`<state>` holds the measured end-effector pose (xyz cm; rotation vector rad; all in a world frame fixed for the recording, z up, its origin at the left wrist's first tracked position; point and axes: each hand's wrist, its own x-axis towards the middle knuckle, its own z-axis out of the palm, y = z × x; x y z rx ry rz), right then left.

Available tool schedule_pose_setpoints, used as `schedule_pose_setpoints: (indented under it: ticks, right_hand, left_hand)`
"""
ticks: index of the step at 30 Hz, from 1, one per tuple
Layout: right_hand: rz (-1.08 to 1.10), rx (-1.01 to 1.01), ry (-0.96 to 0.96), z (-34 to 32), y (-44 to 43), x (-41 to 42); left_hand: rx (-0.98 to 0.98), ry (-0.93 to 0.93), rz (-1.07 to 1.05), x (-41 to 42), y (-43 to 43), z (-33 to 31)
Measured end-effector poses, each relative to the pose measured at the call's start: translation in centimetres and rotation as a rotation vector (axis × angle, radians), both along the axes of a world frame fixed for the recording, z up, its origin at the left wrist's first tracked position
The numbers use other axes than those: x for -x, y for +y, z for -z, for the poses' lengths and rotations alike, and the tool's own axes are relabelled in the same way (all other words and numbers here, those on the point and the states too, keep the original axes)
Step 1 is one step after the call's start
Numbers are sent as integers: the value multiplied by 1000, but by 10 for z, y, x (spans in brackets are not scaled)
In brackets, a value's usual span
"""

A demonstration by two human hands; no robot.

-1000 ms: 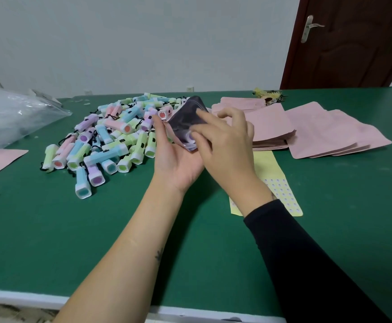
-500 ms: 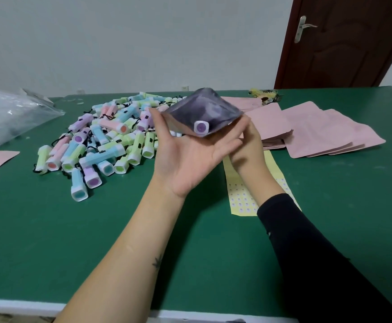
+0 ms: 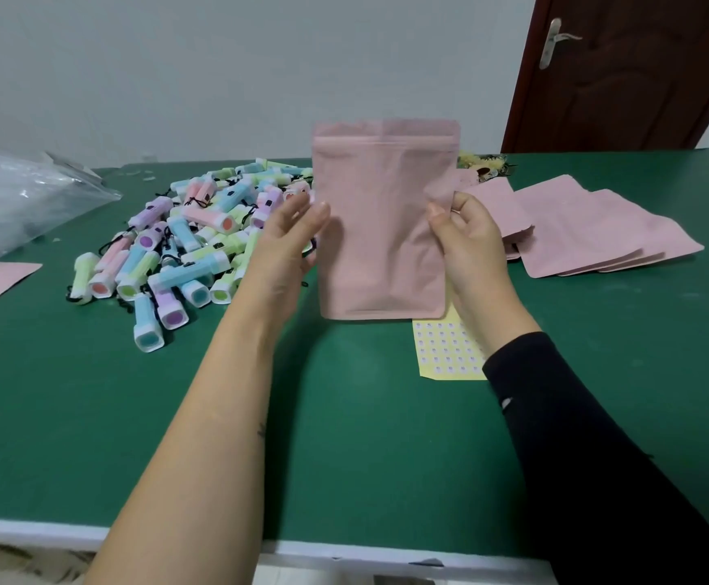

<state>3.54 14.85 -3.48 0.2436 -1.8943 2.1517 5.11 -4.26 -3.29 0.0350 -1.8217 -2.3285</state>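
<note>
Tipped with its dark mouth toward the camera a moment ago, the pink zip pouch (image 3: 382, 230) now stands upright above the green table (image 3: 344, 458), its pink face forward. The yellow sticker sheet (image 3: 445, 352) lies just under its lower right corner. The left hand (image 3: 289, 247) and right hand (image 3: 471, 251) each pinch one side edge, thumbs in front. To seal it well, I would keep it upright and press along the zip strip (image 3: 386, 139) from one end to the other. Farther left lies the heap of pastel mini flashlights (image 3: 188, 247).

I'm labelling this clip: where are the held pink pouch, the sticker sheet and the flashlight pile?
pink pouch (image 3: 382, 230), head view, front face centre
sticker sheet (image 3: 445, 352), head view, dotted yellow surface
flashlight pile (image 3: 184, 234), head view, a blue flashlight mid-heap
</note>
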Motion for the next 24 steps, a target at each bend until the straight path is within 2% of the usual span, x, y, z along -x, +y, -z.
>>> schedule_pose_setpoints:
  ticks: [4,11,18,24]
  right_hand:
    - [-108,79,-113,5,-2,4]
    - [-296,179,-328,14,0,7]
    - [-281,170,-342,18,0,9]
    - [-320,117,-355,16,-1,5]
  left_hand:
    - [155,-35,84,-1,3,9]
    - [147,-111,73,2,9,14]
    - [120,-185,192,-2,10,9]
    - [84,-162,84,1,13,11]
